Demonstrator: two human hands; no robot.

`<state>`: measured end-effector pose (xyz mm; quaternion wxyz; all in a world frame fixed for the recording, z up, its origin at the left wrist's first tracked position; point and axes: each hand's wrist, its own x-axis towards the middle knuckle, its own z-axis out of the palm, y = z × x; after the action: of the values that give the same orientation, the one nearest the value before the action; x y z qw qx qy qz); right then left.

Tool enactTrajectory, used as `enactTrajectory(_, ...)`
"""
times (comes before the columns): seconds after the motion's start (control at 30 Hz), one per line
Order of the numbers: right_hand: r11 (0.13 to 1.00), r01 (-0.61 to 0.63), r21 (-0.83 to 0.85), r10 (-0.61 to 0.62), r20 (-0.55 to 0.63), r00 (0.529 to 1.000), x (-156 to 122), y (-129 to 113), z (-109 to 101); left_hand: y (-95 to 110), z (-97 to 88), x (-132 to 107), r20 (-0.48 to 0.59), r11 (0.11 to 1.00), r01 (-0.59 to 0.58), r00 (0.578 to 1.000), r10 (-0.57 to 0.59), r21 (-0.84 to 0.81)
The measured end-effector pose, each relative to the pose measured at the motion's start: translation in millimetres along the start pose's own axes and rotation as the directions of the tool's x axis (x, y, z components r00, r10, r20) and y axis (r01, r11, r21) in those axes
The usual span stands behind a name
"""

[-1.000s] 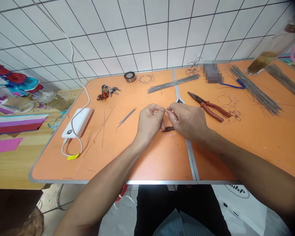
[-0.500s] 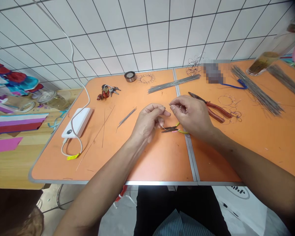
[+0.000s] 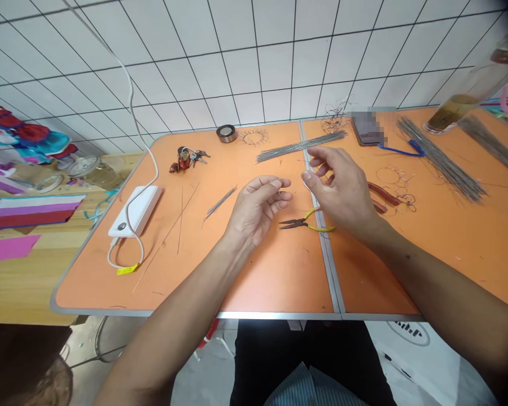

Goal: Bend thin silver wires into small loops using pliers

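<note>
My left hand (image 3: 256, 211) is closed in a pinch over the middle of the orange table. Between its thumb and fingers shows a bit of thin wire (image 3: 280, 195), mostly hidden. To its right my right hand (image 3: 342, 189) is raised with thumb and fingers apart, and I see nothing held in it. Small needle-nose pliers (image 3: 296, 224) with yellow handles lie just below and between the hands. Partly behind my right hand are larger pliers with red handles (image 3: 385, 194). A few short wires (image 3: 220, 202) lie left of my left hand.
A wire bundle (image 3: 300, 146), a tape roll (image 3: 226, 133), keys (image 3: 190, 159) and a phone (image 3: 366, 129) lie toward the tiled wall. A white power bank (image 3: 135, 211) with a cable sits left. More wire bundles (image 3: 442, 160) and a glass bottle (image 3: 452, 113) are at right.
My right hand has moved away from my left, up and to the right, and its fingers have spread. My left hand stays in nearly the same place, still pinching.
</note>
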<state>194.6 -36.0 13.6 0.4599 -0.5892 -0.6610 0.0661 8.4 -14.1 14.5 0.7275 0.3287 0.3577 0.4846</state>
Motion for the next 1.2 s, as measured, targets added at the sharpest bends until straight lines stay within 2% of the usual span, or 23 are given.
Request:
enactTrajectory(0.1,0.988,0.133,-0.078,-0.142,-0.130,0.981,-4.0,-4.9,-2.4,0.8,-0.2,-0.3,-0.030,1.000,-0.013,0.999,0.012,-0.009)
enactTrajectory(0.17,0.966,0.230,-0.120,-0.248,-0.169,0.954,-9.4,-9.2,-1.8,0.4,-1.1,-0.2,-0.039,1.000,-0.017,0.999,0.017,-0.010)
enactTrajectory(0.2,0.957,0.264,-0.121,-0.280,-0.152,0.948,-12.6,-11.3,-0.2,-0.1,-1.7,-0.1,-0.034,1.000,-0.023,0.999,0.023,-0.013)
enactTrajectory(0.27,0.956,0.284,-0.074,-0.287,-0.039,0.957,-18.7,-14.3,5.4,-1.9,-3.4,0.3,-0.013,0.999,-0.040,0.999,0.039,-0.017)
enactTrajectory(0.37,0.979,0.201,0.039,-0.204,0.099,0.974,-24.3,-15.4,15.8,-5.5,-5.5,1.1,0.022,0.998,-0.059,0.998,0.059,-0.006)
enactTrajectory(0.53,0.976,-0.059,0.208,0.035,0.115,0.993,-24.2,-13.5,24.7,-10.7,-6.1,2.2,0.017,1.000,-0.030,0.999,0.030,0.003)
enactTrajectory(0.63,0.921,-0.183,0.344,0.133,0.165,0.977,-23.9,-12.3,28.2,-12.8,-5.6,2.3,0.036,0.999,-0.018,0.999,0.019,-0.032)
enactTrajectory(0.77,0.806,-0.302,0.509,0.187,0.265,0.946,-24.5,-12.1,32.7,-14.5,-4.2,1.8,0.063,0.997,0.001,0.998,0.004,-0.075)
enactTrajectory(0.87,0.786,-0.313,0.533,0.193,0.270,0.943,-24.2,-13.9,32.4,-14.4,-3.0,1.1,0.058,0.998,0.002,0.998,0.001,-0.059)
enactTrajectory(1.0,0.807,-0.278,0.521,0.202,0.199,0.959,-21.6,-16.8,29.2,-14.2,-2.1,0.2,0.056,0.999,-0.045,0.997,0.046,-0.022)
enactTrajectory(1.1,0.784,-0.289,0.550,0.243,0.158,0.957,-17.0,-17.5,25.5,-16.2,-1.2,-0.9,0.058,0.989,-0.131,0.990,0.127,0.065)
enactTrajectory(1.2,0.767,-0.299,0.568,0.286,0.115,0.951,-10.8,-16.6,20.4,-18.5,-0.4,-3.5,0.067,0.944,-0.250,0.968,0.241,0.216)
